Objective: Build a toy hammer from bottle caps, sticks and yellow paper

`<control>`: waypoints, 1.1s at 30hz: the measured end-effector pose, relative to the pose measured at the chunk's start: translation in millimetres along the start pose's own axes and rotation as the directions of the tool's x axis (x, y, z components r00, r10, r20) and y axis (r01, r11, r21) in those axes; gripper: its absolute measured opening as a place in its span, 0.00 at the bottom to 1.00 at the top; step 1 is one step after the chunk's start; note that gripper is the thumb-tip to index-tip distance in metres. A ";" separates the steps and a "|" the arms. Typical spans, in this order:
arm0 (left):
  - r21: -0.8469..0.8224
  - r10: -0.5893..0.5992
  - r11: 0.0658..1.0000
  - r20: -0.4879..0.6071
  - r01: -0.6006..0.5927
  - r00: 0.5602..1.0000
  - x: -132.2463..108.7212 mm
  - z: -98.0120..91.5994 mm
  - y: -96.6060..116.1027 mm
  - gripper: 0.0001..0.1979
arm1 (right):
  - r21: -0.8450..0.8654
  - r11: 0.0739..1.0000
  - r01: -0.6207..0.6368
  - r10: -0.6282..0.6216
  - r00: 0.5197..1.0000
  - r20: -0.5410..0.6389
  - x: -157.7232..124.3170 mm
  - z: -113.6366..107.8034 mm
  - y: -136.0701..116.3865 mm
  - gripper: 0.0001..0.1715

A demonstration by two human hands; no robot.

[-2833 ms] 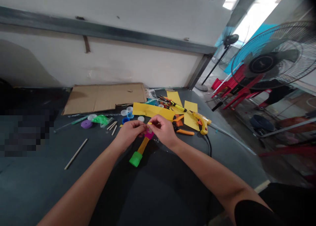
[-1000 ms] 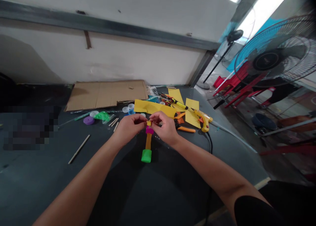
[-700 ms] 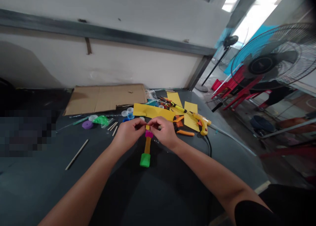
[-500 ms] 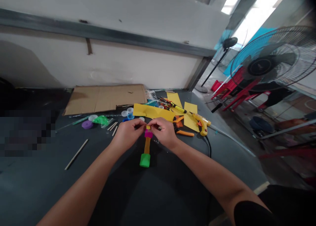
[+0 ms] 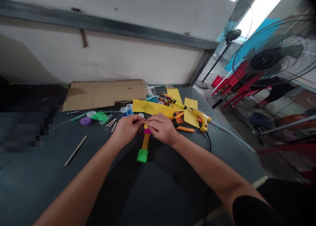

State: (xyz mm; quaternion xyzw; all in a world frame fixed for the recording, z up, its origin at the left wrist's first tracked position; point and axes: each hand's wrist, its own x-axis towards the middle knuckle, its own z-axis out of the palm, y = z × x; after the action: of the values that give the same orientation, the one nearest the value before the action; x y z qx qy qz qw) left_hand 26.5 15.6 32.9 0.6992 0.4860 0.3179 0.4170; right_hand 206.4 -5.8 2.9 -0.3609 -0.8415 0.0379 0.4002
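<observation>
A small craft piece lies in front of me, with a green block (image 5: 142, 155) at its near end, an orange-yellow strip (image 5: 145, 141) in the middle and a magenta part (image 5: 147, 131) near its top. My left hand (image 5: 128, 128) is closed in a pinch at the far end, beside a small yellow bit (image 5: 146, 124). Across from it, my right hand (image 5: 161, 128) pinches at the same spot, its fingers partly covering the magenta part. The fingertips of both hands nearly meet.
Behind the hands lie a yellow sheet (image 5: 153, 108), cardboard (image 5: 103, 94), pliers (image 5: 185, 129) and a yellow glue gun (image 5: 202, 122) with a cord. Left are a purple cap (image 5: 85, 121), green plastic (image 5: 99, 116) and a stick (image 5: 76, 150). A fan (image 5: 265, 59) stands right.
The craft piece's green end has shifted slightly left and up in view. My right fingers have come over the top of the piece, covering more of it. The view has tilted slightly.
</observation>
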 end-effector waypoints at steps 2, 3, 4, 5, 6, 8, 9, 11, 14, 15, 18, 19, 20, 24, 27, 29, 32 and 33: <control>-0.012 -0.007 1.000 0.020 0.007 1.000 0.1 -1.6 4.2 0.08 | -0.020 0.999 0.033 -0.032 0.999 0.012 -0.2 -0.7 0.4 0.11; -0.019 -0.008 1.000 0.021 0.009 1.000 0.1 -2.1 6.1 0.08 | -0.023 0.999 0.043 -0.043 0.999 0.018 -0.4 -1.0 0.5 0.11; -0.029 -0.012 1.000 0.020 0.013 1.000 0.0 -2.5 7.7 0.08 | -0.022 0.999 0.050 -0.049 0.998 0.028 -0.7 -1.2 0.8 0.10; -0.040 -0.019 0.999 0.018 0.020 1.000 0.0 -2.7 8.9 0.08 | -0.020 0.998 0.053 -0.053 0.998 0.037 -1.0 -1.4 1.0 0.10; -0.050 -0.030 0.998 0.016 0.030 0.999 0.0 -2.9 9.8 0.07 | -0.018 0.998 0.055 -0.054 0.998 0.045 -1.4 -1.4 1.4 0.10; -0.060 -0.053 0.997 0.016 0.054 0.998 0.1 -3.0 10.4 0.07 | -0.015 0.998 0.056 -0.055 0.997 0.050 -2.1 -1.3 2.0 0.09; -0.058 -0.059 0.997 0.017 0.060 0.998 0.1 -3.0 10.2 0.07 | -0.013 0.999 0.053 -0.053 0.997 0.048 -2.3 -1.2 2.3 0.09; -0.041 -0.063 0.997 0.018 0.064 0.998 0.0 -3.0 8.8 0.07 | -0.008 0.999 0.042 -0.042 0.998 0.041 -2.4 -0.8 2.5 0.08; -0.004 -0.045 0.999 0.015 0.045 0.999 -0.3 -2.6 5.7 0.08 | -0.011 1.000 0.014 -0.014 1.000 0.017 -1.7 0.0 1.3 0.08; 0.004 -0.034 0.999 0.016 0.034 0.999 -0.5 -2.2 4.7 0.08 | -0.013 1.000 -0.001 0.001 1.000 0.003 -1.4 0.4 0.6 0.08; 0.005 0.011 1.000 0.040 -0.011 0.999 -1.0 -0.8 1.5 0.07 | 0.000 0.999 -0.051 0.051 0.997 -0.055 -0.6 2.3 -2.3 0.08; 0.005 0.025 1.000 0.048 -0.025 0.999 -1.2 -0.3 0.3 0.07 | 0.009 0.998 -0.062 0.062 0.995 -0.075 -0.5 3.0 -3.2 0.08; 0.010 0.040 0.999 0.053 -0.041 0.998 -1.2 0.1 -1.1 0.07 | 0.018 0.997 -0.071 0.073 0.993 -0.091 -0.5 3.7 -4.2 0.07; 0.072 0.126 0.989 0.065 -0.131 0.990 -1.0 0.6 -7.3 0.06 | 0.039 0.989 -0.141 0.145 0.982 -0.124 0.0 5.1 -8.1 0.06; 0.125 0.201 0.970 0.062 -0.208 0.978 -0.5 0.1 -10.9 0.05 | 0.071 0.970 -0.231 0.239 0.962 -0.133 0.8 5.3 -11.0 0.04; 0.167 0.250 0.953 0.038 -0.252 0.968 -0.4 0.0 -12.9 0.05 | 0.102 0.953 -0.285 0.298 0.944 -0.142 1.3 5.6 -12.5 0.02; 0.241 0.320 0.919 0.008 -0.312 0.947 -0.2 0.2 -16.5 0.05 | 0.141 0.937 -0.319 0.338 0.930 -0.142 1.7 6.3 -13.4 0.02; 0.264 0.340 0.906 0.008 -0.330 0.940 0.0 0.4 -17.7 0.05 | 0.148 0.936 -0.319 0.339 0.930 -0.143 1.7 6.5 -13.5 0.01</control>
State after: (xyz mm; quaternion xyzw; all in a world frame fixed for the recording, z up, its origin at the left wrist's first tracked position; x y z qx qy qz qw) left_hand 19.5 18.7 16.9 0.8148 0.4042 0.3310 0.2512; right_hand 193.4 -13.2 4.4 -0.4737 -0.7289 0.1256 0.4780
